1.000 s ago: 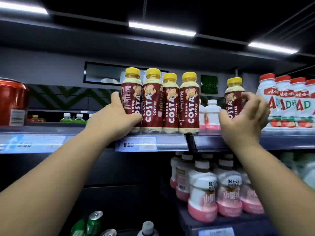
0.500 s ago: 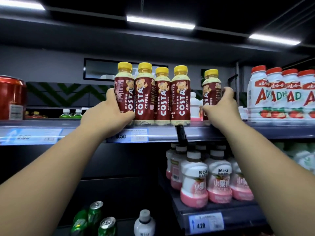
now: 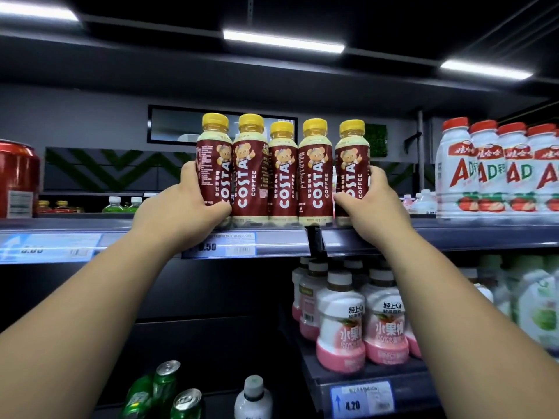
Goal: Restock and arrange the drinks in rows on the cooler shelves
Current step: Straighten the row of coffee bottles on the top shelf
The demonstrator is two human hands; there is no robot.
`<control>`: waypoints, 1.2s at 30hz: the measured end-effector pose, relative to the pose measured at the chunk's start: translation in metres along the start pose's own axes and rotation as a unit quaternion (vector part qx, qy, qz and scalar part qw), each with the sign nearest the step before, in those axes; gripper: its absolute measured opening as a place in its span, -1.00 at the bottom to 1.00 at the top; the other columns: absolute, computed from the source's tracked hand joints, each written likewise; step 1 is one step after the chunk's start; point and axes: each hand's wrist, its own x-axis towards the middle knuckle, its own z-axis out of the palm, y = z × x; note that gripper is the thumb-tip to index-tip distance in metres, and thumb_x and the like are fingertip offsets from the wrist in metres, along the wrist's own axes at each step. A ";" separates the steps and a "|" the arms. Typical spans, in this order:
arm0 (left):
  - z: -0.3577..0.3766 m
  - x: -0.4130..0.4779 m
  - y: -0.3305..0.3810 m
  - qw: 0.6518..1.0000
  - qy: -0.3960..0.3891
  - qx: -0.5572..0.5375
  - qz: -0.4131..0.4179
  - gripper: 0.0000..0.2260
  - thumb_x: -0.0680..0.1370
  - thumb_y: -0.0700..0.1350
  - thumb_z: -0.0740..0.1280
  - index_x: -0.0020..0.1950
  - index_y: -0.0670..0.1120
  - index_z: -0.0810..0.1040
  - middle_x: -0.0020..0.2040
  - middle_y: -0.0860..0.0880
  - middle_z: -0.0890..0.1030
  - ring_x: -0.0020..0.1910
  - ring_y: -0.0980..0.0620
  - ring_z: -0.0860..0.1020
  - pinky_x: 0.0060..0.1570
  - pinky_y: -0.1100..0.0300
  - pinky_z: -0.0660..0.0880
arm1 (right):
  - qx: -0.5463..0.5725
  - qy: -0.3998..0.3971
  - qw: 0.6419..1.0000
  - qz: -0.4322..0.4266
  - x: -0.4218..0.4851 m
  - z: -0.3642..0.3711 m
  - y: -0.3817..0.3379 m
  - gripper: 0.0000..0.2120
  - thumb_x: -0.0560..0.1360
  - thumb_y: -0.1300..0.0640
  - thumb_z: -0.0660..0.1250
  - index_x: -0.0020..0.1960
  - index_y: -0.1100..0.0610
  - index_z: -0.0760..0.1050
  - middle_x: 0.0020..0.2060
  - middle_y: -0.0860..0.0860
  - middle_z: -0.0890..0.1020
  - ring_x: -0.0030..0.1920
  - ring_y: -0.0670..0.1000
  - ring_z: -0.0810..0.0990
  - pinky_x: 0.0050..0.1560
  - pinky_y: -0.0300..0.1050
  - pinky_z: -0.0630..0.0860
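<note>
Costa coffee bottles [image 3: 284,176]: five upright in a row at the front edge of the shelf [image 3: 453,237], long axes vertical, labels outward. The left hand [image 3: 184,213] wraps the leftmost bottle, the right hand [image 3: 373,207] the rightmost. Step, as judged: closing up the row; next, probably, squaring it to the shelf edge.

Dark ceiling [image 3: 393,13], three bright strip lights [image 3: 282,40]. Grey far wall [image 3: 90,116], dark framed panel [image 3: 175,125], green zigzag pattern [image 3: 99,167] lower left.
</note>
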 end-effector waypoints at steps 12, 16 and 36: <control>-0.002 -0.003 0.003 1.000 0.003 0.009 0.001 -0.32 0.49 0.26 0.26 0.49 0.05 0.06 0.10 -0.06 0.57 -0.14 -0.10 0.48 -0.18 0.04 0.37 | -0.016 -0.014 1.000 -0.013 -0.006 -0.003 0.005 -0.56 0.50 -0.18 0.30 0.30 -0.08 0.31 0.03 -0.07 0.60 0.03 0.08 0.54 0.02 0.04 0.46; -0.003 -0.005 0.004 1.000 0.006 0.008 0.005 -0.32 0.48 0.27 0.26 0.47 0.04 0.07 0.02 -0.01 0.51 -0.12 -0.12 0.50 -0.15 0.03 0.39 | -0.018 -0.011 1.000 -0.014 -0.008 -0.002 0.005 -0.57 0.51 -0.18 0.30 0.30 -0.06 0.31 0.02 -0.08 0.58 0.02 0.07 0.53 0.02 0.04 0.47; -0.003 -0.001 -0.003 0.999 0.022 -0.039 0.011 -0.37 0.46 0.25 0.28 0.42 0.06 0.12 0.03 0.02 0.51 -0.09 -0.10 0.52 -0.13 0.02 0.41 | -0.020 0.005 1.000 -0.014 -0.010 0.000 0.002 -0.61 0.50 -0.18 0.31 0.25 -0.05 0.35 0.01 -0.06 0.59 0.05 0.12 0.56 0.06 0.09 0.50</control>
